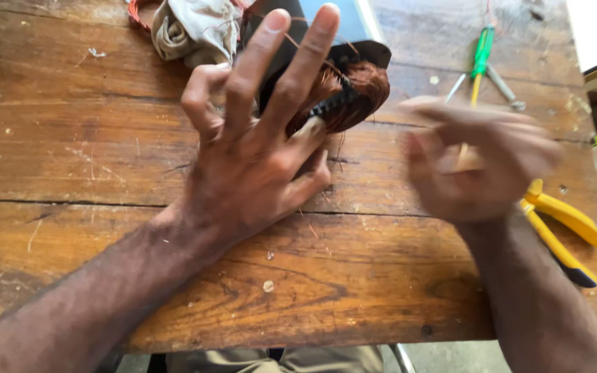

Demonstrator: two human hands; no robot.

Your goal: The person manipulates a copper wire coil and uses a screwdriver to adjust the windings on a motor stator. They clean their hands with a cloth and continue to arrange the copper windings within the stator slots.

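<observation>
Fingers (291, 65) of the left hand (257, 152) spread over the copper-wound stator (350, 93).

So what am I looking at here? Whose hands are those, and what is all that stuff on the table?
There is no machine here, just a person working with two bare hands. The one picture comes from a camera worn on that person's head, so you look down at the hands as they do.

The left hand has its fingers spread wide and rests against a dark part wound with thin copper-coloured wire. The right hand is blurred, so it is moving fast; a pale stick-like thing seems to be in it, but I cannot tell for sure.

Everything lies on a worn wooden table. Near the right hand are yellow-handled pliers. Farther back is a green and yellow tool, and at the top a crumpled pale cloth.
</observation>
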